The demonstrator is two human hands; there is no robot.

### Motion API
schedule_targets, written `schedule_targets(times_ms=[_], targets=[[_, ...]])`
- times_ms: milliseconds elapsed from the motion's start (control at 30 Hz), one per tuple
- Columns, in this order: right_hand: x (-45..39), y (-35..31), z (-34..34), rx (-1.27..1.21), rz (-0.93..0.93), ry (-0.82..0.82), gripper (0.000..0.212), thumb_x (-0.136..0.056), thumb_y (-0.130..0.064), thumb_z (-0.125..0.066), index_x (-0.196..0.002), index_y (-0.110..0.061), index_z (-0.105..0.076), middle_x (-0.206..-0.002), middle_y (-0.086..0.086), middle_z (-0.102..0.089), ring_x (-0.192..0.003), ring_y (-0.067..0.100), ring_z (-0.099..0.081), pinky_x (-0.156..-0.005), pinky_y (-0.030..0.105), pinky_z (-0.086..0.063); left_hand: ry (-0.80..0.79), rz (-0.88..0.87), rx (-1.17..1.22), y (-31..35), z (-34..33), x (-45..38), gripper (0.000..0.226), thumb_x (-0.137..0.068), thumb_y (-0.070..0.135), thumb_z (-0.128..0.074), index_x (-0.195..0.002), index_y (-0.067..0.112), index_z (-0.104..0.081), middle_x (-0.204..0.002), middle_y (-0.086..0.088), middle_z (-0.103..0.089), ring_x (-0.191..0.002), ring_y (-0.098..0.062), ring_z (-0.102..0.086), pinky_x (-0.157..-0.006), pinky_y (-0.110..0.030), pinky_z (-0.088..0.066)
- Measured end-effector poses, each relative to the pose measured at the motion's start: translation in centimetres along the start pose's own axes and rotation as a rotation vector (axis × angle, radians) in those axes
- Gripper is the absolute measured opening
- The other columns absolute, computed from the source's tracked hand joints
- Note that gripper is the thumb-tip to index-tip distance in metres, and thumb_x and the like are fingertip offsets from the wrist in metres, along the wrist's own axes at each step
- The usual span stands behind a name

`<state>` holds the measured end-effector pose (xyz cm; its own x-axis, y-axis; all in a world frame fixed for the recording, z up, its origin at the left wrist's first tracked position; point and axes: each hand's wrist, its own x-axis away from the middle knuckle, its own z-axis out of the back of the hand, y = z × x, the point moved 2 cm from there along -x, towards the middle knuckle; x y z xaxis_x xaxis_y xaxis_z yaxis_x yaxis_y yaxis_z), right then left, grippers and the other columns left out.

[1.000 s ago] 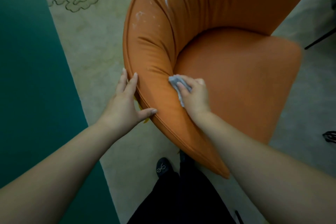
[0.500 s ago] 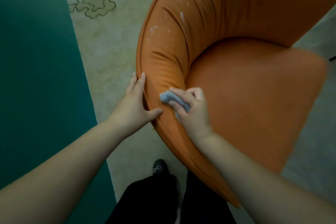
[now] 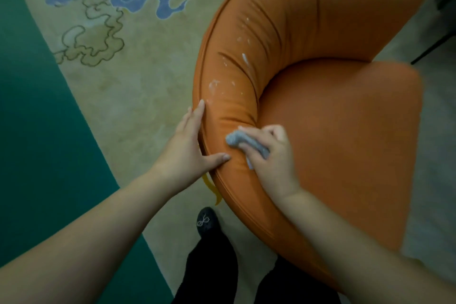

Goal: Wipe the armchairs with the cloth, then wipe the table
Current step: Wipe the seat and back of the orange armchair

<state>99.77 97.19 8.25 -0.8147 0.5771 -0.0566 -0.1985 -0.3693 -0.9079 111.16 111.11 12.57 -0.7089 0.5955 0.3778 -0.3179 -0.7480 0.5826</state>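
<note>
At the far left there is a dark green band of the carpet (image 3: pixel 44 143), and next to it the carpet is beige with blue and yellow cloud-like figures, which lie well above and to the left of both hands. The left hand (image 3: pixel 188 149) rests on the outer rim of the orange armchair (image 3: pixel 333 131); its fingers are straight and lie flat along the outside of the rim, and the thumb is stretched over the padded edge, so this hand presses the chair but does not curl round anything. Below this hand, near the bottom edge, a black shoe (image 3: pixel 207 221) with a small shiny ornament and black trousers (image 3: pixel 212 269) are visible. Just to the right of the left thumb, almost touching it, is the grey cloth (image 3: pixel 243 142). The right hand (image 3: pixel 271 155) holds this cloth bunched up, with the fingers curled round it, and presses it against the inner side of the padded arm of the chair, close to where the arm meets the seat. Above the grip, the curved backrest has many white spots and streaks (image 3: pixel 243 58). The seat cushion is to the right of the grip.
</note>
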Motion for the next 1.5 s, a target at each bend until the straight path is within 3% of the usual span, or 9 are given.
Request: schedule_targets(times_ms=[200, 333, 500, 733, 800, 900, 1100, 1200, 1500], targets=[[-6.5, -2.3, -2.9, 0.111, 0.001, 0.065, 0.021, -0.079, -0.009, -0.073, -0.101, -0.010, -0.073, -0.095, 0.014, -0.047, -0.086, 0.019, -0.054, -0.081, 0.018, -0.044, -0.030, -0.011, 0.115, -0.8, 2.2, -2.8, 0.123, -0.067, 0.037, -0.084, -0.153, 0.028, 0.003, -0.156, 0.007, -0.023, -0.104, -0.006, -0.055, -0.073, -0.012, -0.042], [-8.1, -2.6, -3.4, 0.069, -0.030, 0.189, 0.025, -0.080, -0.013, -0.073, -0.105, -0.015, -0.073, -0.097, 0.007, -0.044, -0.084, 0.007, -0.050, -0.082, 0.006, -0.039, -0.072, -0.049, 0.119, -0.9, 2.6, -4.0, 0.123, -0.066, 0.037, -0.084, -0.153, 0.026, 0.002, -0.156, 0.006, -0.024, -0.113, -0.014, -0.056, -0.086, -0.026, -0.050], [-4.9, -3.1, -3.9, 0.004, 0.025, 0.131, 0.031, -0.073, -0.024, -0.077, -0.103, -0.023, -0.073, -0.096, 0.000, -0.042, -0.089, 0.004, -0.049, -0.084, 0.015, -0.045, -0.099, -0.031, 0.161, -0.9, 2.5, -5.1, 0.127, -0.063, 0.044, -0.082, -0.152, 0.025, 0.006, -0.156, 0.000, -0.025, -0.133, -0.021, -0.040, -0.107, -0.040, -0.040], [-15.9, -3.7, -4.9, 0.048, 0.026, 0.166, 0.023, -0.071, -0.020, -0.080, -0.093, -0.016, -0.075, -0.095, 0.009, -0.048, -0.090, 0.021, -0.056, -0.088, 0.037, -0.049, -0.106, -0.006, 0.145, -0.9, 3.4, -6.1, 0.127, -0.062, 0.048, -0.082, -0.152, 0.030, 0.007, -0.155, 0.008, -0.022, -0.124, -0.015, -0.048, -0.086, -0.014, -0.043], [-15.4, -3.2, -4.8, 0.002, 0.015, 0.160, 0.022, -0.071, -0.021, -0.081, -0.092, -0.017, -0.074, -0.095, 0.005, -0.047, -0.086, 0.015, -0.056, -0.085, 0.034, -0.051, -0.089, -0.019, 0.119, -0.6, 4.0, -7.1, 0.126, -0.063, 0.045, -0.083, -0.152, 0.028, 0.005, -0.155, 0.007, -0.022, -0.126, -0.017, -0.047, -0.084, -0.010, -0.041], [-10.6, -2.3, -4.1, -0.036, 0.047, 0.112, 0.023, -0.070, -0.023, -0.081, -0.090, -0.016, -0.071, -0.091, -0.002, -0.043, -0.083, -0.003, -0.052, -0.082, 0.018, -0.048, -0.083, -0.039, 0.061, 0.1, 4.9, -9.1, 0.128, -0.062, 0.042, -0.084, -0.153, 0.022, 0.003, -0.157, 0.000, -0.020, -0.134, -0.022, -0.039, -0.106, -0.033, -0.039], [-15.1, -2.3, -4.2, 0.054, 0.063, 0.133, 0.022, -0.071, -0.021, -0.079, -0.086, -0.008, -0.071, -0.090, 0.008, -0.045, -0.083, 0.023, -0.057, -0.087, 0.022, -0.047, -0.166, -0.036, 0.024, 0.5, 5.3, -10.7, 0.137, -0.057, 0.044, -0.087, -0.152, 0.022, 0.008, -0.159, 0.000, -0.013, -0.141, -0.016, -0.024, -0.112, -0.038, -0.033], [-18.1, -2.0, -4.4, 0.021, 0.019, 0.209, 0.021, -0.071, -0.021, -0.080, -0.087, -0.010, -0.072, -0.093, 0.004, -0.044, -0.086, 0.017, -0.055, -0.083, 0.008, -0.039, -0.143, -0.035, 0.040, 0.8, 5.2, -11.1, 0.137, -0.056, 0.045, -0.087, -0.153, 0.023, 0.007, -0.158, 0.002, -0.017, -0.139, -0.017, -0.029, -0.111, -0.039, -0.034], [-11.6, 0.5, -3.8, -0.135, -0.203, 0.257, 0.016, -0.074, -0.022, -0.076, -0.088, -0.025, -0.069, -0.097, -0.002, -0.050, -0.089, 0.003, -0.058, -0.084, 0.005, -0.041, -0.130, -0.092, 0.044, 2.1, 6.0, -14.1, 0.134, -0.058, 0.039, -0.087, -0.152, 0.018, 0.007, -0.159, -0.001, -0.012, -0.144, -0.015, -0.017, -0.117, -0.038, -0.022]])
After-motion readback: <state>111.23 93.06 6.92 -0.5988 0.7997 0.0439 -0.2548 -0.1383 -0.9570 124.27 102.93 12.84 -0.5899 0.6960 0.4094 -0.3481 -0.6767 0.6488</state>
